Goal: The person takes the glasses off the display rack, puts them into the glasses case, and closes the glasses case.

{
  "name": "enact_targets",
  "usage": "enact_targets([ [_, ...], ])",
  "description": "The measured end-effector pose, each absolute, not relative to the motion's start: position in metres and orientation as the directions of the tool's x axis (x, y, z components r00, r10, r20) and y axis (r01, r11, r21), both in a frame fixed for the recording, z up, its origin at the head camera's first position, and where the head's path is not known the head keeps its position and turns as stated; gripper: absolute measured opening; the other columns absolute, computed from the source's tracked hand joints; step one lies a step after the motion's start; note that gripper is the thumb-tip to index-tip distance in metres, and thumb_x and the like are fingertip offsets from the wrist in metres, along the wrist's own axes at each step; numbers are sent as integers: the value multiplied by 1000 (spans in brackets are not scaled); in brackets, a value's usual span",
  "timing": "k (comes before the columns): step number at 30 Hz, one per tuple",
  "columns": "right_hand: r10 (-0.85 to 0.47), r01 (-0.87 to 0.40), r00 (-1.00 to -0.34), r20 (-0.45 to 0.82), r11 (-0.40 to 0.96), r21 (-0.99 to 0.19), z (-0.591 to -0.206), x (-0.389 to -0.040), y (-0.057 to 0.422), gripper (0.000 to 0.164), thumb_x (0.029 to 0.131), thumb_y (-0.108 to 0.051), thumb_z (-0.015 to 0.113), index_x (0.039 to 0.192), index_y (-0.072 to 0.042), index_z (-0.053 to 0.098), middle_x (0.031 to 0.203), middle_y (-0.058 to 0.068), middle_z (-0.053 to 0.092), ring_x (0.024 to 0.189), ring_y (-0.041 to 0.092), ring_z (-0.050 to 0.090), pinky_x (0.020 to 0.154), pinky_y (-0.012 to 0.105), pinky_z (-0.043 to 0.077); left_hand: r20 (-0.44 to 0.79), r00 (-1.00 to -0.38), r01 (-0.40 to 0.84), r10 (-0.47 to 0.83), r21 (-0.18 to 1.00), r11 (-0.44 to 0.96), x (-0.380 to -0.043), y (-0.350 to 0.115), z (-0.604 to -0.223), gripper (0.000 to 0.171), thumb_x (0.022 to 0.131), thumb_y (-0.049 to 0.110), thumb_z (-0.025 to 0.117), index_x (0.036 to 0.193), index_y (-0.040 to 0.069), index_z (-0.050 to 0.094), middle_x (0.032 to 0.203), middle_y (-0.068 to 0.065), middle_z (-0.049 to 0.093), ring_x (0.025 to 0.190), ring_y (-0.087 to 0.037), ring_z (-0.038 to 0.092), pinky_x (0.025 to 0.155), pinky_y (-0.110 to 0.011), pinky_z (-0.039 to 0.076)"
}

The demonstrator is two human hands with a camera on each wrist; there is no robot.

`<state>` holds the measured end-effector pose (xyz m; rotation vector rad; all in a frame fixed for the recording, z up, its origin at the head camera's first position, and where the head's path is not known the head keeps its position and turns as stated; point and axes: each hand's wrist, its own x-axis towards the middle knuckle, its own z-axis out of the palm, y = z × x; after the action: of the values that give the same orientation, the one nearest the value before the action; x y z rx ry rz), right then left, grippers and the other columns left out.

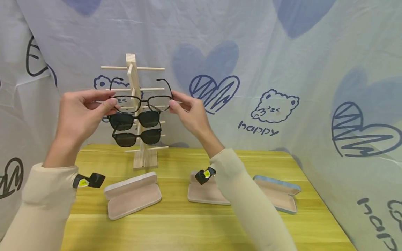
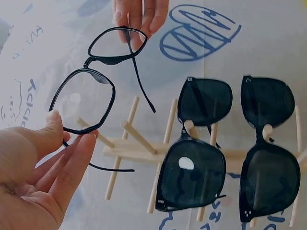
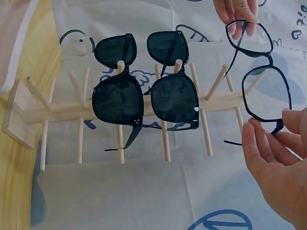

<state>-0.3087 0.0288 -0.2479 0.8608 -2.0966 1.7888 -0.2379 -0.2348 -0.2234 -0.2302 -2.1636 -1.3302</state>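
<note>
Black-framed clear eyeglasses (image 1: 144, 101) are held up in front of a wooden display rack (image 1: 135, 80), temples unfolded and pointing toward it. My left hand (image 1: 82, 113) pinches one end of the frame between thumb and fingers. At the other end, my right hand (image 1: 190, 111) pinches the frame near the hinge. Both wrist views show the glasses (image 2: 82, 100) apart from the rack's pegs. Just below, two pairs of dark sunglasses (image 1: 134, 120) (image 3: 117, 98) hang on the rack one above the other.
On the yellow wood-grain table (image 1: 176, 226) lie three opened glasses cases: a whitish one (image 1: 133, 197) at left, a pale one (image 1: 204, 195) partly behind my right sleeve, and a blue-edged one (image 1: 279, 193) at right. Printed cloth (image 1: 267, 52) hangs behind.
</note>
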Motion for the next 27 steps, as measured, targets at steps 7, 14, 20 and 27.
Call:
enact_targets([
  [7, -247, -602, -780, 575, 47, -797, -253, -299, 42, 42, 103, -8, 63, 143, 2, 58, 129, 22, 70, 102, 43, 73, 93, 31, 62, 595, -795, 487, -115, 740, 464, -228, -221, -228, 34, 93, 7, 75, 126, -2, 72, 84, 31, 70, 72, 7, 72, 74, -10, 58],
  [14, -224, -623, -768, 600, 45, -781, -261, -289, 59, 42, 101, -6, 65, 143, 1, 59, 129, 21, 71, 92, 29, 75, 92, 31, 62, 601, -795, 497, -82, 722, 482, -222, -208, -242, 37, 94, 7, 75, 131, 4, 71, 86, 28, 68, 73, 9, 72, 76, -7, 56],
  [20, -223, -635, -756, 616, 20, -772, -273, -280, 77, 43, 101, -4, 64, 143, 2, 58, 132, 25, 68, 90, 22, 74, 92, 30, 62, 632, -774, 557, -39, 709, 432, -215, -194, -255, 33, 92, 4, 76, 125, 2, 73, 86, 28, 72, 74, 6, 74, 70, -10, 58],
  [27, -202, -627, -768, 607, 45, -778, -285, -270, 97, 41, 101, -4, 63, 142, 2, 60, 131, 23, 69, 88, 17, 73, 91, 31, 62, 637, -771, 563, -12, 690, 455, -213, -180, -272, 30, 94, 13, 77, 124, 8, 76, 90, -2, 82, 77, 7, 73, 63, -10, 53],
])
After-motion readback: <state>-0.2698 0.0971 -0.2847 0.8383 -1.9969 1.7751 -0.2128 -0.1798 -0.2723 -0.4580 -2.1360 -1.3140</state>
